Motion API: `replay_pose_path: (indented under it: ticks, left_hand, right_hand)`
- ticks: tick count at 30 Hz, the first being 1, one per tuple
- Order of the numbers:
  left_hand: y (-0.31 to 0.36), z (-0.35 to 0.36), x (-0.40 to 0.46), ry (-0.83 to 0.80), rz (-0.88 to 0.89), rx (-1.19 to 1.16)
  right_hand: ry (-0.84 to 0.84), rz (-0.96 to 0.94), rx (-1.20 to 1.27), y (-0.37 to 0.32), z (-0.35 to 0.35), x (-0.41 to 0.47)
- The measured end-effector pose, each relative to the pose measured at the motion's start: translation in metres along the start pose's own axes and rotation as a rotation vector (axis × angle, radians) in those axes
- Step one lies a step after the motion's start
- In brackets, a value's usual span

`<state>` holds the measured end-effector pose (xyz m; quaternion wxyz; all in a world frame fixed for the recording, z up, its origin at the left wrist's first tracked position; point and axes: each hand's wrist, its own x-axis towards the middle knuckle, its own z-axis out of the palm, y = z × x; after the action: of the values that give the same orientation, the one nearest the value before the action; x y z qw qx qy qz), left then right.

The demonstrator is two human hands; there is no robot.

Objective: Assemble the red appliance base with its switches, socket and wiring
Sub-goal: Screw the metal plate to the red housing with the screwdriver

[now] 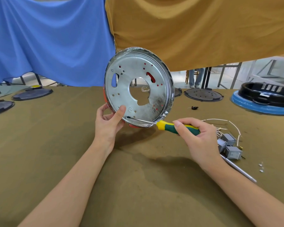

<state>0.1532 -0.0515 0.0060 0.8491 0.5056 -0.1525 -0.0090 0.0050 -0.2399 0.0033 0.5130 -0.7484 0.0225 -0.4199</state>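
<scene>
The red appliance base stands tilted on edge at mid-frame, its silver metal plate facing the camera and only slivers of red shell showing at its 8 and 6 o'clock rim and through small holes. Its lower edge is near the olive tabletop; whether it touches is unclear. The left hand grips the rim at 7 o'clock, thumb pressed flat on the plate, fingers curled behind. The right hand has its fingers wrapped round the green-and-yellow handle of a screwdriver, whose shaft lies across the rim with the tip on the plate at about 6 o'clock. At 3 o'clock from that hand lie grey switches with pale wiring, partly hidden by the hand; a thin metal rod and tiny screws lie nearby. A small black part lies beyond, too small to identify. Dark round covers and a black ring on a blue base, cut by the frame edge, sit at the far tabletop
</scene>
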Motion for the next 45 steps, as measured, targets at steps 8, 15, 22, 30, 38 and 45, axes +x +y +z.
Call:
replay_pose_path:
  ticks: [8,15,22,30,38,45]
  left_hand:
    - [0.0,-0.001,0.0,0.008,-0.009,-0.011]
    - [-0.001,-0.002,0.002,0.013,-0.018,-0.022]
    - [-0.003,-0.002,0.002,0.021,0.025,0.066]
    - [-0.006,-0.004,0.005,0.068,0.139,0.28]
    - [-0.008,-0.007,0.006,0.065,0.288,0.379]
    - [-0.006,-0.008,0.01,0.084,0.143,0.246]
  right_hand:
    - [-0.01,0.015,0.004,0.002,0.0,0.0]
    - [-0.016,0.021,0.003,0.002,0.0,0.0]
    - [-0.062,-0.07,-0.093,-0.005,-0.002,-0.002]
    - [-0.164,-0.41,-0.392,-0.015,-0.011,0.001]
    - [-0.233,-0.667,-0.631,-0.016,-0.008,-0.006]
    - [-0.25,-0.591,-0.58,-0.02,-0.007,-0.01]
